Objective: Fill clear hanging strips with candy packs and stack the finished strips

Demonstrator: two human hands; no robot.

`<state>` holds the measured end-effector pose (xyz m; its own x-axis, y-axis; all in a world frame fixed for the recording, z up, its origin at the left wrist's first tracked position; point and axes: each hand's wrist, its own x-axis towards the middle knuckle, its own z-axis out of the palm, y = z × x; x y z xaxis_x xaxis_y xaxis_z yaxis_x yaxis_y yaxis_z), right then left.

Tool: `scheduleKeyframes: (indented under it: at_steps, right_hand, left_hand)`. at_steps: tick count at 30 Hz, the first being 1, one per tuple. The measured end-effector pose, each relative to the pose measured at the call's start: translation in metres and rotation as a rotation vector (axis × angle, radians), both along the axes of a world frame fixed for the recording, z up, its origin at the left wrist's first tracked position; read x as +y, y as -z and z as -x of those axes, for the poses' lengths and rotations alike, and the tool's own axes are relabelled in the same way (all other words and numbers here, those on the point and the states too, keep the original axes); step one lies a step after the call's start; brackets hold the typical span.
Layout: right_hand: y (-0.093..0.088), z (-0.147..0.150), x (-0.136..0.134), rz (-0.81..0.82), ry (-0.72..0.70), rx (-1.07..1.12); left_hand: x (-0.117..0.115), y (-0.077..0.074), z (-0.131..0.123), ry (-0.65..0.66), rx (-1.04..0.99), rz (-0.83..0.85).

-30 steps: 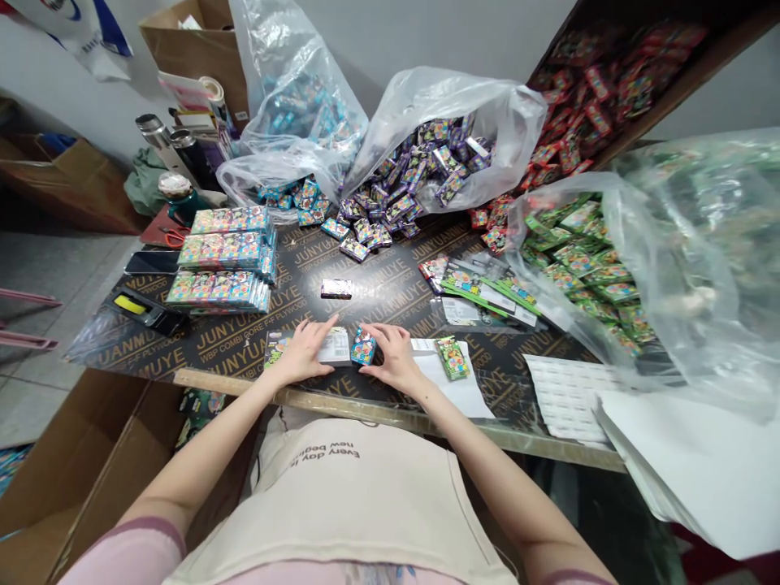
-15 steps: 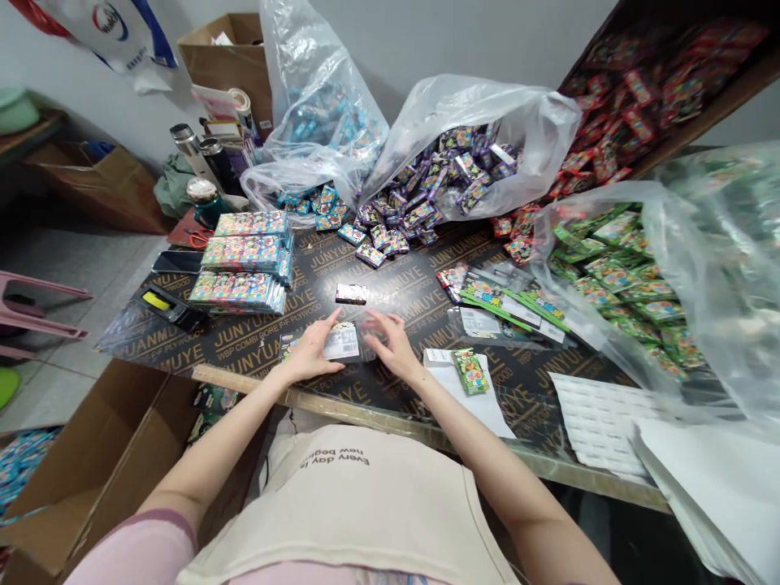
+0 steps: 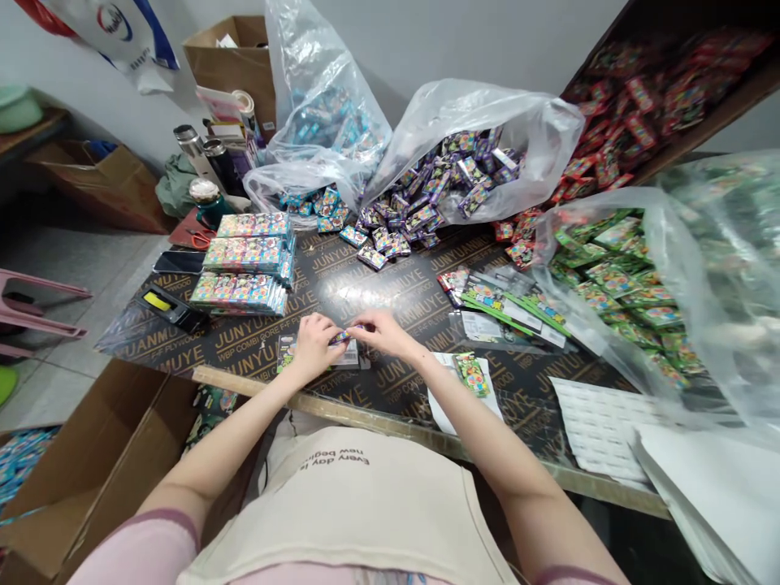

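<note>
Near the table's front edge, my left hand (image 3: 316,348) is closed with its fingertips on a small purple packet (image 3: 340,335). My right hand (image 3: 381,333) pinches the packet's other end, so it lies between both hands. Under them a flat clear sleeve with a printed card (image 3: 348,355) rests on the dark table (image 3: 390,284), partly hidden by my left hand. Just to the right, a green packet (image 3: 471,374) sits on a white paper (image 3: 442,408), which my right forearm partly crosses.
Stacked packet strips (image 3: 244,252) stand at the left. Loose purple packets (image 3: 390,236) spill from a clear bag (image 3: 426,106) at the back. Green-edged sleeves (image 3: 505,305) and a bag of green packets (image 3: 621,268) lie right. An open carton (image 3: 91,455) is below left.
The small packet that lay alone beyond my hands is now held between them, over the sleeve. Both hands have closed from spread fingers and come together.
</note>
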<state>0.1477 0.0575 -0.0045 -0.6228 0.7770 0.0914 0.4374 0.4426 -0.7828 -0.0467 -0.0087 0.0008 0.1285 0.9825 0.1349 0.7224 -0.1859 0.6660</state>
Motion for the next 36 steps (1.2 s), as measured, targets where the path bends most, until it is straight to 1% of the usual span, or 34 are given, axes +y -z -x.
scheduleKeyframes:
  at_steps: [1,3,4,5,6,7,8,9,10,12,13,15,16,17,18,20,23,25,26,29,30,31,32,33,34,35,36]
  right_hand:
    - [-0.006,-0.004,-0.007,-0.024,0.047,0.036]
    - [-0.014,-0.012,-0.020,-0.143,0.152,0.095]
    - [-0.017,-0.015,-0.025,-0.209,0.163,0.101]
    - [-0.018,-0.019,-0.030,-0.260,0.140,0.091]
    - [-0.019,-0.023,-0.034,-0.290,0.106,0.072]
    - [-0.018,-0.026,-0.038,-0.304,0.088,0.059]
    - [-0.017,-0.029,-0.041,-0.311,0.100,0.057]
    - [-0.014,-0.033,-0.043,-0.316,0.140,0.058]
    - [-0.011,-0.036,-0.044,-0.323,0.197,0.051]
    - [-0.002,-0.044,-0.046,-0.337,0.296,-0.015]
    - [0.003,-0.047,-0.047,-0.343,0.319,-0.069]
    - [0.012,-0.052,-0.050,-0.343,0.319,-0.182]
    - [0.016,-0.053,-0.052,-0.339,0.311,-0.225]
    - [0.019,-0.053,-0.055,-0.333,0.299,-0.256]
    - [0.022,-0.052,-0.057,-0.321,0.284,-0.271]
    - [0.025,-0.050,-0.060,-0.275,0.237,-0.241]
    - [0.027,-0.049,-0.058,-0.164,0.132,-0.101]
    - [0.027,-0.050,-0.057,-0.119,0.092,-0.049]
    - [0.027,-0.051,-0.057,-0.116,0.108,-0.040]
    - [0.023,-0.052,-0.063,-0.149,0.294,-0.002]
    - [0.022,-0.052,-0.065,-0.155,0.320,0.018]
    - [0.022,-0.051,-0.066,-0.156,0.297,0.034]
    - [0.021,-0.052,-0.065,-0.158,0.243,0.043]
    - [0.021,-0.055,-0.060,-0.168,0.192,0.044]
    - [0.021,-0.060,-0.050,-0.192,0.185,0.041]
    - [0.022,-0.068,-0.036,-0.227,0.248,0.032]
    - [0.022,-0.079,-0.016,-0.264,0.372,0.012]
  left_hand:
    - [0.001,-0.001,-0.006,-0.023,-0.120,0.096]
    - [0.002,-0.001,-0.019,-0.090,-0.447,0.327]
    - [0.003,0.000,-0.025,-0.117,-0.616,0.434]
    - [0.002,0.001,-0.031,-0.132,-0.755,0.517]
    - [0.002,0.002,-0.034,-0.129,-0.844,0.572]
    - [0.001,0.002,-0.036,-0.107,-0.875,0.590]
    - [0.000,0.002,-0.036,-0.071,-0.851,0.566]
    - [-0.001,0.002,-0.034,-0.024,-0.773,0.502]
    - [-0.002,0.002,-0.029,0.026,-0.645,0.408]
    - [-0.005,0.005,-0.016,0.127,-0.282,0.204]
    - [-0.006,0.009,-0.009,0.173,-0.083,0.133]
    - [-0.007,0.018,0.004,0.254,0.238,0.095]
    - [-0.007,0.022,0.009,0.286,0.328,0.104]
    - [-0.008,0.026,0.012,0.309,0.370,0.112]
    - [-0.008,0.029,0.014,0.318,0.374,0.109]
    - [-0.007,0.031,0.014,0.313,0.315,0.078]
    - [-0.007,0.027,0.012,0.333,0.193,0.051]
    - [-0.007,0.024,0.012,0.364,0.135,0.056]
    - [-0.007,0.024,0.012,0.362,0.117,0.058]
    - [-0.004,0.027,0.009,0.303,0.091,0.054]
    - [-0.002,0.029,0.007,0.293,0.087,0.052]
    - [0.000,0.031,0.005,0.294,0.084,0.051]
    - [0.003,0.033,0.002,0.301,0.086,0.049]
    - [0.005,0.035,-0.001,0.307,0.095,0.046]
    - [0.007,0.038,-0.004,0.313,0.112,0.042]
    - [0.009,0.041,-0.007,0.318,0.137,0.035]
    - [0.010,0.045,-0.010,0.326,0.167,0.026]
